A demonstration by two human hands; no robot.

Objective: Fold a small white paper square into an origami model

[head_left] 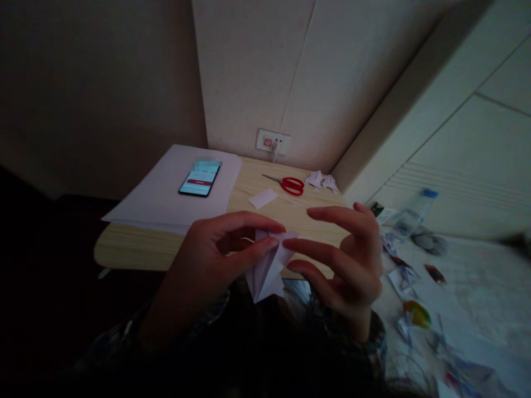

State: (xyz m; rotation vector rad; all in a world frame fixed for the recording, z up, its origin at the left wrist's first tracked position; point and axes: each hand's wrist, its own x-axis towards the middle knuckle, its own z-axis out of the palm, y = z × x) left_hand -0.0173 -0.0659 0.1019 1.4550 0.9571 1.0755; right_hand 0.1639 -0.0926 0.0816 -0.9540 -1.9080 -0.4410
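Observation:
Both my hands hold a small folded white paper piece (269, 271) in front of the near edge of a light wooden table (166, 251). My left hand (211, 260) pinches its top corner between thumb and forefinger. From the right, the curled fingers of my right hand (348, 260) press their tips against the same top edge. The folded paper hangs down to a point between the two hands.
On the table lie a stack of white sheets (166, 193) with a lit phone (199, 179) on it, red-handled scissors (290, 184), a small white slip (263, 198) and crumpled paper scraps (321, 180). A wall socket (272, 142) is behind. Scraps and wrappers (409, 282) litter the white surface at right.

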